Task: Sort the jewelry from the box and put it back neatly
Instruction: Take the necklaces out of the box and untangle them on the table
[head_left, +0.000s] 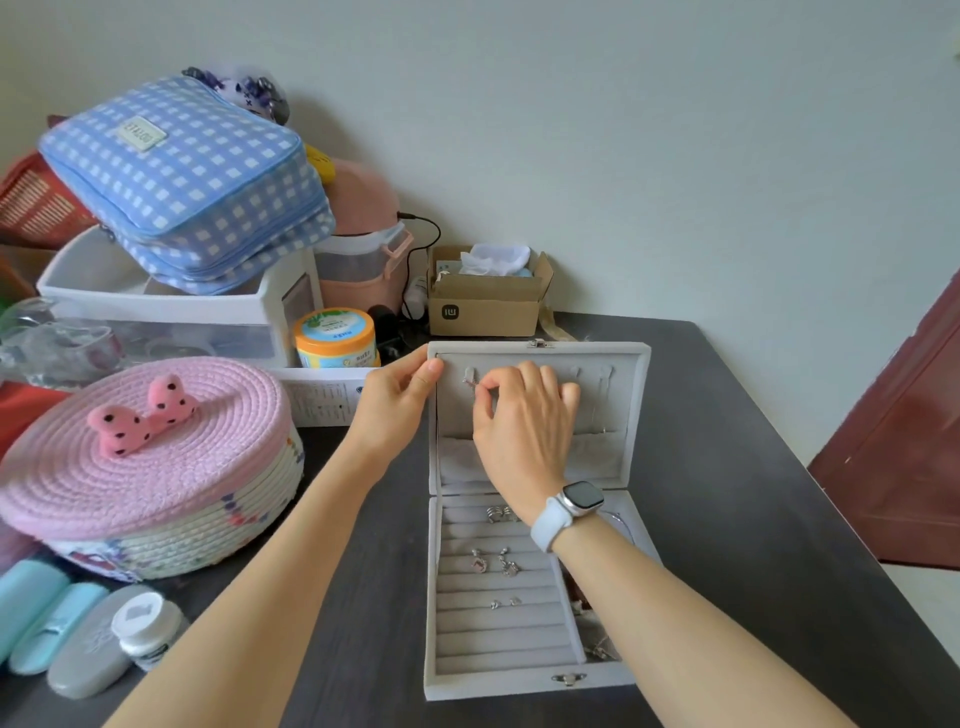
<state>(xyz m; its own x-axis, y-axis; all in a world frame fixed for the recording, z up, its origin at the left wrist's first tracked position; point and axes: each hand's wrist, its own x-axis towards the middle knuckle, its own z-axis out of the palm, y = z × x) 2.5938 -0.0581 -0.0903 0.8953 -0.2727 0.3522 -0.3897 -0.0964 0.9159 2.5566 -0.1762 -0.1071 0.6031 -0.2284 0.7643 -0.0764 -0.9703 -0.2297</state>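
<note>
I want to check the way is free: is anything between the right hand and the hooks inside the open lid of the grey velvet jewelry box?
Nothing visible. The right hand already pinches at a hook inside the grey velvet lid; the left hand grips the lid's edge, aside.

Along the desk's (727, 467) left edge sit a pink-lidded woven basket (150, 483), a blue gingham bag (192, 182) atop a white organizer (171, 306), an orange-lidded jar (335, 338) and, farther back, a cardboard box (488, 301).
</note>
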